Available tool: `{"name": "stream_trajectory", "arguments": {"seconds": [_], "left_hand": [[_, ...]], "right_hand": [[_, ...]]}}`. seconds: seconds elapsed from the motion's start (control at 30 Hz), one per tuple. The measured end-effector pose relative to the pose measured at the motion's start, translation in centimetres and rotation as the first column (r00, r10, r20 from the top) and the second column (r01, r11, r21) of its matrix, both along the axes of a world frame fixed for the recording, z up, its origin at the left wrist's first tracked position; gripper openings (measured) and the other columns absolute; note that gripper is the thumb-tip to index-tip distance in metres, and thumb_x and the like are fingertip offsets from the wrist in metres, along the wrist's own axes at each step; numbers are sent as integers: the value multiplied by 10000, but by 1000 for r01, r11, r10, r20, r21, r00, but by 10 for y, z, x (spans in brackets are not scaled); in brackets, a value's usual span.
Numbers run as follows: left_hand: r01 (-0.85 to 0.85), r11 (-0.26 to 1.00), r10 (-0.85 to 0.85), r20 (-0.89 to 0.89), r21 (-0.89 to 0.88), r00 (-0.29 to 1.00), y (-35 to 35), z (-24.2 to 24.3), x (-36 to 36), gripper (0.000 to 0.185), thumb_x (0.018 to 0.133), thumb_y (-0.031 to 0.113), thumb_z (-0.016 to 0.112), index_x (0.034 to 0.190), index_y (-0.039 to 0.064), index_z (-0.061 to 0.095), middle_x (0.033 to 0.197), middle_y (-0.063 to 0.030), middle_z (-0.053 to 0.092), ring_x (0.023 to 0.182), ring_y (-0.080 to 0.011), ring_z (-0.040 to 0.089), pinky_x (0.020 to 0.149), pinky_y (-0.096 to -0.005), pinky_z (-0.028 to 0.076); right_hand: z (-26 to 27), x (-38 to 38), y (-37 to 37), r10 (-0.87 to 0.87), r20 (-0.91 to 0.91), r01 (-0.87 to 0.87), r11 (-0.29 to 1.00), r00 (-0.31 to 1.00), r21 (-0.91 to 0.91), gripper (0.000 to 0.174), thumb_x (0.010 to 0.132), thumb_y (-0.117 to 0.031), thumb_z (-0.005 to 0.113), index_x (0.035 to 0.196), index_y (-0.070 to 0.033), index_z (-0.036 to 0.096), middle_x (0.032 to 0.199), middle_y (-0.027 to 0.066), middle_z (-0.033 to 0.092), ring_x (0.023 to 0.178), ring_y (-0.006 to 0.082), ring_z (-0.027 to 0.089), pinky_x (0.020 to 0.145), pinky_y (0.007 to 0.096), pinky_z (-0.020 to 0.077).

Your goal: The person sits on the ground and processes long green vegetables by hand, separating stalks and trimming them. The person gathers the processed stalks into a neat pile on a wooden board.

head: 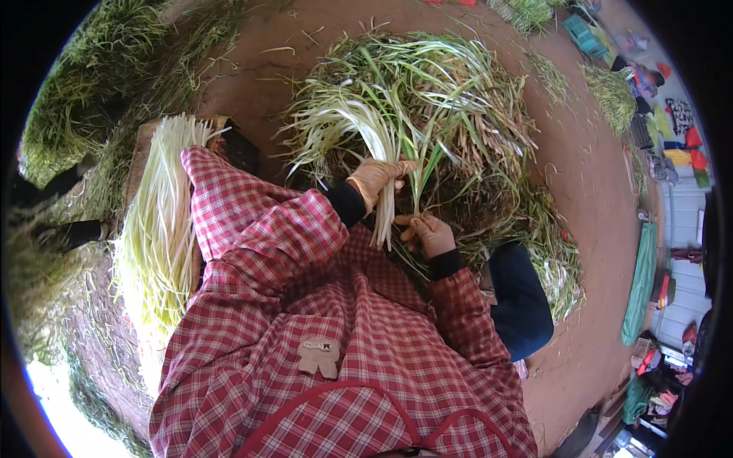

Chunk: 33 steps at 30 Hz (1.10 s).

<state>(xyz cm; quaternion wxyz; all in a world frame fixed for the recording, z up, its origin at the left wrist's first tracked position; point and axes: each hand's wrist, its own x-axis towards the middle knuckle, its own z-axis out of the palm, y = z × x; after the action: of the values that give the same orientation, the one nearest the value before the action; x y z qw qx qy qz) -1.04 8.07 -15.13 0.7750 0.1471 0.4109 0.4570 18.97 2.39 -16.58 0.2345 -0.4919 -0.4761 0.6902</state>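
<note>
My left hand (378, 180), in a thin glove, grips a small bundle of white-stemmed leafy stalks (385, 140), which look like garlic shoots. Their pale ends hang below my fist, and the leafy tops bend over to the left. Lower and to the right, my right hand (429, 233) pinches the bottom of a separate greener stalk (419, 166), whose leaves fan upward beside the bundle. Just past both hands lies a large heap of untrimmed stalks (487, 114) with green leaves and dry brownish parts. I cannot tell whether the two hands touch.
To my left, a long pile of pale, cleaned stalks (157, 223) rests on a raised support. More greens (97, 86) cover the ground at the upper left. A teal crate (585, 35) and a seated person (644, 80) are at the far right, near a rolled green sheet (638, 283).
</note>
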Motion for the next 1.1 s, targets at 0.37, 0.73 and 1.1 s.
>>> {"name": "stream_trajectory", "arguments": {"seconds": [0.37,0.73,1.1], "left_hand": [[-212,977,202,-245,-16,948,10,14,-12,144,846,58,651,927,-57,684,702,-46,621,497,-78,445,493,-235,418],[-108,993,111,-61,53,992,5,-6,-1,136,881,71,610,957,-31,658,876,-84,668,597,-91,523,530,-222,454],[-117,993,112,-165,-26,980,-2,-12,4,117,863,-9,580,914,-94,643,826,-117,664,573,-127,544,512,-241,447]], "right_hand": [[-11,-20,26,-637,-274,605,770,720,-202,322,896,-211,608,1080,47,550,912,141,650,778,233,647,613,332,550],[-8,-24,66,-510,-162,513,858,845,-29,239,906,-127,587,1073,44,574,877,130,663,640,160,608,545,279,503],[-38,-40,52,-501,-261,496,864,825,-89,198,839,-52,666,1006,25,594,871,101,642,683,169,604,591,282,507]]}}
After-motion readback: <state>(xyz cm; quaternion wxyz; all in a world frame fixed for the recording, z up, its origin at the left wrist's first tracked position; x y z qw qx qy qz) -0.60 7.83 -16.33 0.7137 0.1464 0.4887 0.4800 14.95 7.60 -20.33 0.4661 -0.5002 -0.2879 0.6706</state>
